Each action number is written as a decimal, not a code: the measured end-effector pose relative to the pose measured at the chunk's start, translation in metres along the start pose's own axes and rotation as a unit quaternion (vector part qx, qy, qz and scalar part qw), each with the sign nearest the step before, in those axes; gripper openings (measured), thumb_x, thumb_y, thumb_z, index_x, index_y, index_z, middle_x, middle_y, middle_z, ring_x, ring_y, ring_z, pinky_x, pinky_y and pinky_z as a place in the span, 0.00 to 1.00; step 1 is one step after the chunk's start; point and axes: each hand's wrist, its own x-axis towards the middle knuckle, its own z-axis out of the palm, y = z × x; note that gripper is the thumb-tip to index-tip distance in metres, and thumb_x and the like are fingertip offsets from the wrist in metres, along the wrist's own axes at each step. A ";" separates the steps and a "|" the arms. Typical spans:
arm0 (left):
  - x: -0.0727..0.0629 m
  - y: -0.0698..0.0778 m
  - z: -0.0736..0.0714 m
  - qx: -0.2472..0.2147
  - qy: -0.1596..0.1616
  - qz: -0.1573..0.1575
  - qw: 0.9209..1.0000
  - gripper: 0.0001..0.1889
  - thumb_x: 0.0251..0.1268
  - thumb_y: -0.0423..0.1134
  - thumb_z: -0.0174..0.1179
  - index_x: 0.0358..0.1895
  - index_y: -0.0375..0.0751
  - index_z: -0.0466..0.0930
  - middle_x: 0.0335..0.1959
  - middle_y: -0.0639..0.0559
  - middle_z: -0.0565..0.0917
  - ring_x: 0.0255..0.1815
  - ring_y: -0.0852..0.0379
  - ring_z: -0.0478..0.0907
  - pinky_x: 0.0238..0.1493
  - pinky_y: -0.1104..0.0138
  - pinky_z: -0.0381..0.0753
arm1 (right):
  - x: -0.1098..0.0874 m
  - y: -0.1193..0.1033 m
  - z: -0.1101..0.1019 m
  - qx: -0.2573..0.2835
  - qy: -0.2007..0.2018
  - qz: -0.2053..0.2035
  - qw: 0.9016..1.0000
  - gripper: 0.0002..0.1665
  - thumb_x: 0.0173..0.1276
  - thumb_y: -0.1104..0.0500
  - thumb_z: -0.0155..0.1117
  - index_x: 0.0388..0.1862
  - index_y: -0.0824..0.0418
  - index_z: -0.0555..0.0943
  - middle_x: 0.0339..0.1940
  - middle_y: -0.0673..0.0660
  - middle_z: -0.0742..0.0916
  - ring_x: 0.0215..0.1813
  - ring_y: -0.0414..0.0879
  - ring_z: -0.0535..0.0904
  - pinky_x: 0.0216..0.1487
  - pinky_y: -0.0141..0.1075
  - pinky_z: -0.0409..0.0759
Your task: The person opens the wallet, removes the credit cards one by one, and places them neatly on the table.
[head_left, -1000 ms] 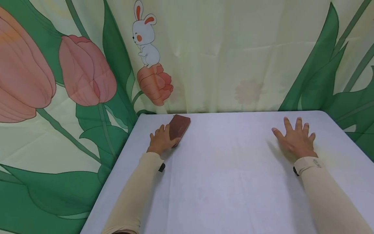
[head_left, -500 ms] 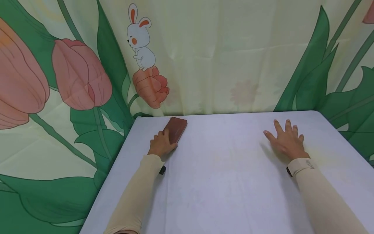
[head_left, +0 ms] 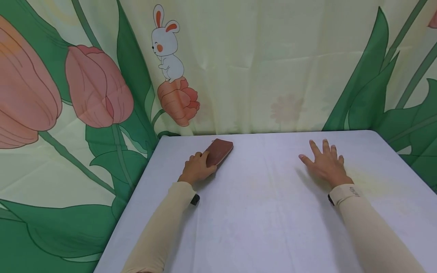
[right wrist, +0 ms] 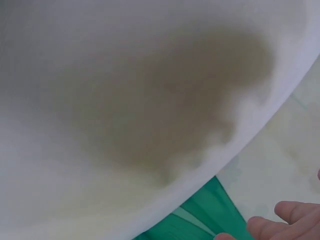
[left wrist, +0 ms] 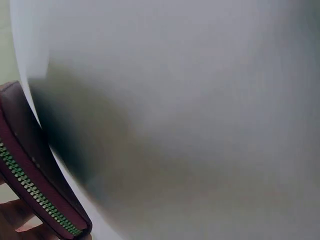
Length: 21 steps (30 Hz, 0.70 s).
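Observation:
My left hand [head_left: 197, 167] grips the near end of a brown zip-around wallet [head_left: 220, 150], near the table's back left. The thumb lies along its right side and the fingers along its left. In the left wrist view, the wallet's edge shows a green-toothed zipper [left wrist: 36, 194], with parts of a few fingers [left wrist: 15, 216] behind it. Whether the wallet touches the cloth is unclear. Over the table's right half, my right hand [head_left: 326, 165] is spread palm down above its shadow, holding nothing. A few of its fingertips [right wrist: 295, 212] show in the right wrist view's lower corner.
A white cloth covers the table [head_left: 252, 212], whose back edge runs close beyond both hands. Behind it hangs a curtain [head_left: 239, 76] printed with tulips, leaves and a rabbit. Each wrist carries a small black device, such as the left one [head_left: 195, 200].
My left hand has carried the wallet a little to the right. The right hand, still spread, has drifted left over the table. The head view has shifted slightly.

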 end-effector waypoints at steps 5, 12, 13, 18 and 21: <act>0.000 0.016 0.004 -0.021 -0.012 0.041 0.999 0.41 0.68 0.63 0.54 0.80 0.48 0.64 0.72 0.40 0.71 0.67 0.38 0.71 0.67 0.42 0.72 | 0.002 -0.008 0.004 -0.017 -0.003 -0.011 1.000 0.57 0.77 0.26 0.45 0.87 0.61 0.43 0.81 0.82 0.42 0.78 0.86 0.36 0.69 0.82 0.40; -0.005 0.043 0.008 -0.049 -0.052 0.097 0.993 0.37 0.72 0.64 0.54 0.79 0.51 0.66 0.76 0.44 0.68 0.71 0.43 0.70 0.72 0.47 0.70 | 0.005 -0.015 0.009 -0.036 -0.006 -0.032 0.999 0.59 0.73 0.34 0.61 0.87 0.59 0.45 0.81 0.82 0.43 0.78 0.86 0.39 0.69 0.82 0.44; -0.006 0.047 0.009 -0.053 -0.057 0.106 0.991 0.37 0.73 0.63 0.54 0.79 0.51 0.66 0.76 0.44 0.68 0.72 0.43 0.70 0.72 0.47 0.70 | 0.005 -0.017 0.010 -0.037 -0.008 -0.034 0.999 0.59 0.72 0.35 0.62 0.87 0.59 0.45 0.82 0.82 0.43 0.78 0.86 0.39 0.69 0.82 0.44; -0.012 0.063 0.008 -0.080 -0.076 0.155 0.982 0.35 0.73 0.62 0.55 0.77 0.50 0.69 0.75 0.47 0.69 0.72 0.46 0.71 0.72 0.50 0.71 | 0.006 -0.028 0.013 -0.043 -0.018 -0.049 0.998 0.60 0.70 0.39 0.68 0.87 0.58 0.47 0.82 0.80 0.44 0.79 0.85 0.40 0.71 0.80 0.44; -0.016 0.072 0.009 -0.102 -0.093 0.175 0.975 0.34 0.73 0.60 0.55 0.77 0.50 0.69 0.75 0.47 0.69 0.71 0.48 0.71 0.72 0.54 0.71 | 0.006 -0.033 0.017 -0.058 -0.020 -0.073 0.995 0.59 0.68 0.41 0.71 0.87 0.58 0.50 0.82 0.80 0.46 0.79 0.84 0.42 0.71 0.79 0.48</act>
